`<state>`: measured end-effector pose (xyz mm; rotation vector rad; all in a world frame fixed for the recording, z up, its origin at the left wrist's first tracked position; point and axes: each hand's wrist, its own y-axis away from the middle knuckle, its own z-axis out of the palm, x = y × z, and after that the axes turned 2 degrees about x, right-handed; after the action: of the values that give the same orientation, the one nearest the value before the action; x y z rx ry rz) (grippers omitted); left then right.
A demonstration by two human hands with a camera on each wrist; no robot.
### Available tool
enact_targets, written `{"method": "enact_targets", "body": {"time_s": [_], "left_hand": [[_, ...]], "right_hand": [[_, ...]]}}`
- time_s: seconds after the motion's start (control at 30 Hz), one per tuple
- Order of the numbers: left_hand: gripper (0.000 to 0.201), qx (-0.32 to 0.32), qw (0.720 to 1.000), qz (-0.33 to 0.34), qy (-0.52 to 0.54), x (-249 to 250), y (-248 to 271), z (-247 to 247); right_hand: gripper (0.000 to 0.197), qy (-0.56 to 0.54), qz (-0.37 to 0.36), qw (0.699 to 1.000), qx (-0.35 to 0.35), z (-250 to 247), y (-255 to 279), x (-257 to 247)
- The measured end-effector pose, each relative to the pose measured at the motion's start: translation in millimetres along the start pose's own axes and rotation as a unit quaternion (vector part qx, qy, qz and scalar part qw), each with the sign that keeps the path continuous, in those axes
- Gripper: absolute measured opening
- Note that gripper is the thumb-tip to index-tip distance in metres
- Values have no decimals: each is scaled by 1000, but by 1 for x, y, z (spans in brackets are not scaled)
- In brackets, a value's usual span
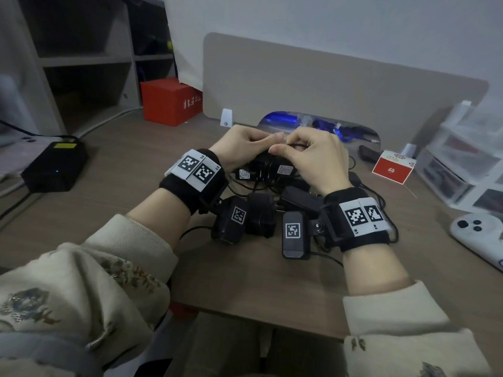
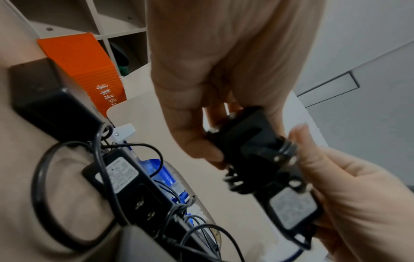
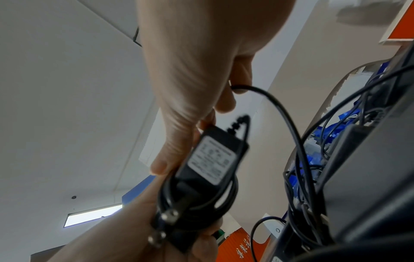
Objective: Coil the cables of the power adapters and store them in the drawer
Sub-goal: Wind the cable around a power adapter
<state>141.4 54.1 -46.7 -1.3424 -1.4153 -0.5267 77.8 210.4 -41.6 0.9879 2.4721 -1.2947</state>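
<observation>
The left hand (image 1: 239, 146) clamps the small black plastic power adapter (image 3: 210, 159) to steady it above the desk's adapter pile, while the right hand (image 1: 313, 156) pinches its thin black cable (image 3: 275, 104) just beyond, likely feeding loops around the body.

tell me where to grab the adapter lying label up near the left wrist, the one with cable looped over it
Grip the adapter across its two long narrow sides, near the labelled end, coming from above. Its flat label faces up, the prongs sit at the other end, and a cable crosses it, so lift slowly.
</observation>
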Motion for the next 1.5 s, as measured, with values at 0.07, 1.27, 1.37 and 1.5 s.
{"method": "enact_targets", "body": {"time_s": [0.07,1.27,1.37,1.5], "left_hand": [[31,-29,999,-15,37,-1,1,-1],[24,318,916,30,243,-6,-18,-7],[22,339,918,45,202,-8,-20,-8],[17,343,923,60,164,-10,-20,-6]], "right_hand": [[47,-14,19,1000,1,-1,0,0],[24,-224,-41,949,-218,11,2,1],[25,-196,-52,954,-220,8,2,-2],[37,-140,-73,952,-261,5,2,-7]]}}
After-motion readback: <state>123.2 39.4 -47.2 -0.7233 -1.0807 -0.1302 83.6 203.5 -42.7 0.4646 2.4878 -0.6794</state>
